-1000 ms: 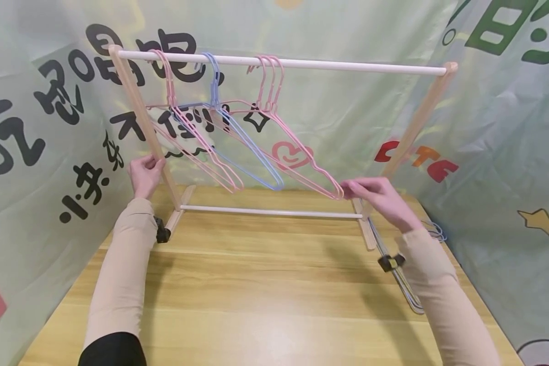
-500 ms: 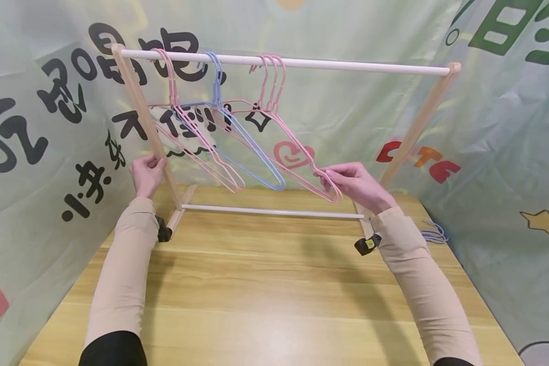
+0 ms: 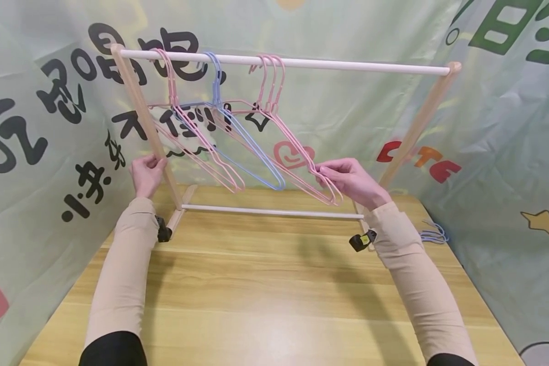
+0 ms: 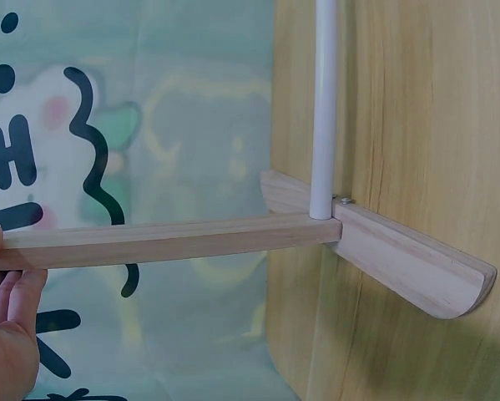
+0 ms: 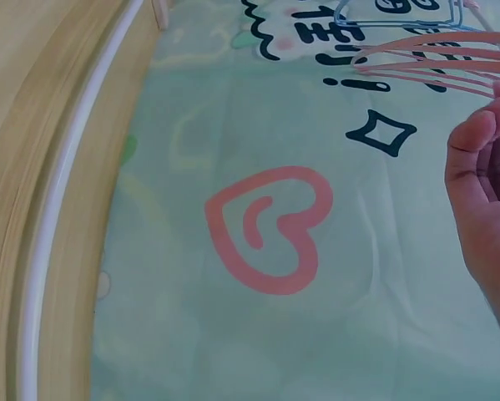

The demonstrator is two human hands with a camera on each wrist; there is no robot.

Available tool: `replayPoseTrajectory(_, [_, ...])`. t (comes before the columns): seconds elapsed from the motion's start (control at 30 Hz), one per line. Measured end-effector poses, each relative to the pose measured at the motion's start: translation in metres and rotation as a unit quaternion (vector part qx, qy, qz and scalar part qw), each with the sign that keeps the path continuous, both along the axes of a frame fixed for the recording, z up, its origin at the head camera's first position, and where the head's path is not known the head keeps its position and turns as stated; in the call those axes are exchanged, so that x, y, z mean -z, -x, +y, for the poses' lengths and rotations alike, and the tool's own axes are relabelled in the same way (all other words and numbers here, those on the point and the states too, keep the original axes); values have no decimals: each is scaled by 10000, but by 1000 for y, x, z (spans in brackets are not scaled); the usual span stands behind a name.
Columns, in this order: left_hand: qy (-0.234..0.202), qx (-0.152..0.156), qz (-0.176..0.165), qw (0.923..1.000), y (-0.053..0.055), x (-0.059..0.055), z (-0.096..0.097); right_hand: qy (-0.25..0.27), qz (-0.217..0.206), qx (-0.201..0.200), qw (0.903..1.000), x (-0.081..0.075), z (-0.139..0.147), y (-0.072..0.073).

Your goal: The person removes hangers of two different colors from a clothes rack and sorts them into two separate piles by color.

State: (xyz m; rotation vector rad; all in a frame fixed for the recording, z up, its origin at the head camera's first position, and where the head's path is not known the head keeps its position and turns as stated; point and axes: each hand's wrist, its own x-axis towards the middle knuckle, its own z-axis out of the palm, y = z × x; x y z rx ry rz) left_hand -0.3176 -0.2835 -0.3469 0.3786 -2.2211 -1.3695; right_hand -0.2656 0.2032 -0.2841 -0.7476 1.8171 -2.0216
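Three pink hangers (image 3: 291, 136) on the white top rail (image 3: 347, 65), right of the blue hangers (image 3: 216, 94); at least two pinched near a lower corner by the right hand (image 3: 352, 183). Left hand (image 3: 147, 175), fingers curled around the left upright (image 3: 143, 112) of the clothes rack (image 3: 417, 127). Possible trouble: hangers knocked off the rail by an upward tug, or snagging from a sideways pull. In head view only: loose blue hooks (image 3: 434, 236) on the worktop (image 3: 256, 284) beyond the right sleeve (image 3: 412, 269). In left wrist view only: a screw head (image 4: 345, 200) on the foot (image 4: 416, 263).
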Motion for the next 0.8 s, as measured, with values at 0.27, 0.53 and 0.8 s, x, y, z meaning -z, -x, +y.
replayPoseTrajectory(0.27, [51, 8, 15, 10000, -2, -1, 1, 75, 13, -334, 9994, -2, 4, 4])
replayPoseTrajectory(0.53, [73, -13, 53, 10000, 0, 0, 1, 191, -136, -252, 9994, 0, 17, 7])
replayPoseTrajectory(0.8, [61, -29, 20, 10000, -1, 0, 1, 164, 15, -225, 9996, 2, 29, 6])
